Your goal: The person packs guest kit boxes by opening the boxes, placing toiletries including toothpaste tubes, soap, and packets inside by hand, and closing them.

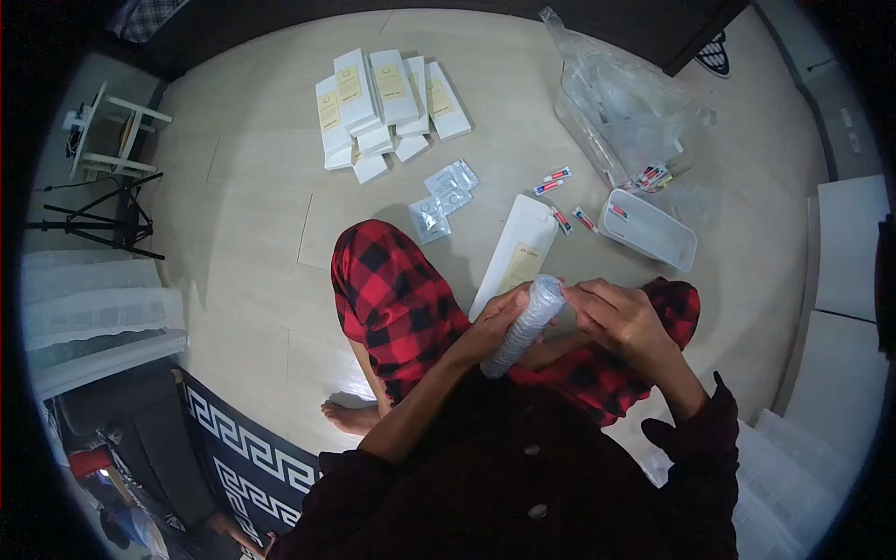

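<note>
Partly covered, partly unreadable
The left fingers (505,308) hide part of the wrapped roll (528,327); beyond them, the stacked boxes (392,87) and small tubes (585,220) bear lettering too small to read.

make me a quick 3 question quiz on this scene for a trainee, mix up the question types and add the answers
1. Which hand grips the silvery wrapped cylinder around its side?
2. True or false: the foil sachets lie on the floor, apart from the pile of white boxes.
3. Fill in the blank: the labels on those boxes are pale ____.

Key:
1. The left hand; the right hand is by its upper end.
2. True.
3. Yellow.
</note>
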### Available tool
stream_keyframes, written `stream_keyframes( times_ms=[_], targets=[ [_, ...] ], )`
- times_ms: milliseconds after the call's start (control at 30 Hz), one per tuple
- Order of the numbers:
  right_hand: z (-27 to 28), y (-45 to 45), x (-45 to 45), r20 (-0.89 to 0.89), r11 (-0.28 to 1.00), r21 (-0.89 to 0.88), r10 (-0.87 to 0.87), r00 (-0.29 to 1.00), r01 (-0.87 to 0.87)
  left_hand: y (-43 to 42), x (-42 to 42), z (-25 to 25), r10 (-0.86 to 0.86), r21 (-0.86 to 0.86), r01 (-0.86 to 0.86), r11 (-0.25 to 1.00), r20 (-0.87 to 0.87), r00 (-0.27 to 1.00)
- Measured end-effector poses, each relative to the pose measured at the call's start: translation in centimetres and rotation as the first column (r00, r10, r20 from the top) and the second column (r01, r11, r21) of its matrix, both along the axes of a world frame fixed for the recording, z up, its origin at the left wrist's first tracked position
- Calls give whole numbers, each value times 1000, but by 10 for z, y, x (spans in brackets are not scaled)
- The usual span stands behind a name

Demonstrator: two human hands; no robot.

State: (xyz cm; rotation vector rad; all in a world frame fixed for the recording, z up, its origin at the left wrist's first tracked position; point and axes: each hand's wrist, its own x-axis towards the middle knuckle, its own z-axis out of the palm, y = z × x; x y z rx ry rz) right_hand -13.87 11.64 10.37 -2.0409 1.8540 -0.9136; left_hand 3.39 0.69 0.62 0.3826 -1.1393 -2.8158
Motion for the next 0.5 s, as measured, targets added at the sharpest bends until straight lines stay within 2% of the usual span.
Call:
stream_keyframes(
  times_ms=[67, 100, 167, 233, 267, 300, 333, 367, 400, 433, 500],
  targets=[
    [-10, 0, 2, -6, 1000, -21, -10, 1000, 10, 2, 0, 0, -10, 125, 7, 992, 19, 1000],
    [-14, 0, 4, -13, 999, -45, -21, 1000, 20, 4, -1, -1, -9, 127, 6, 992, 20, 1000],
    [-17, -2, 10, 52, 997, -46, -53, 997, 55, 6, -3, -4, -33, -148, 39, 988, 40, 999],
    [-22, -4, 18, 118, 995, -46, -84, 989, 90, 7, -6, 2, 6, -169, 11, 986, 100, 995],
    [-26, -4, 22, 230, 984, -34, -164, 959, 176, 8, -7, 4, 46, -192, -15, 981, 157, 987],
    [-30, -4, 25, 337, 966, -12, -240, 910, 259, 9, -7, 2, 47, -191, -17, 981, 158, 986],
    [-34, -4, 28, 337, 966, -10, -238, 911, 257, 10, -8, -3, 96, -258, -59, 964, 133, 986],
    [-39, -3, 31, 551, 937, 168, -348, 759, 307, 11, -8, -6, 142, -323, -101, 941, 104, 984],
    [-41, -3, 33, 700, 886, 351, -464, 544, 304, 11, -7, -8, 142, -322, -102, 941, 105, 984],
    [-39, -4, 34, 700, 885, 353, -465, 543, 303, 10, -6, -9, 145, -330, -108, 938, 89, 985],
    [-32, -7, 33, 826, 848, 507, -529, 196, 154, 10, -5, -11, 147, -338, -114, 934, 73, 986]
  ],
)
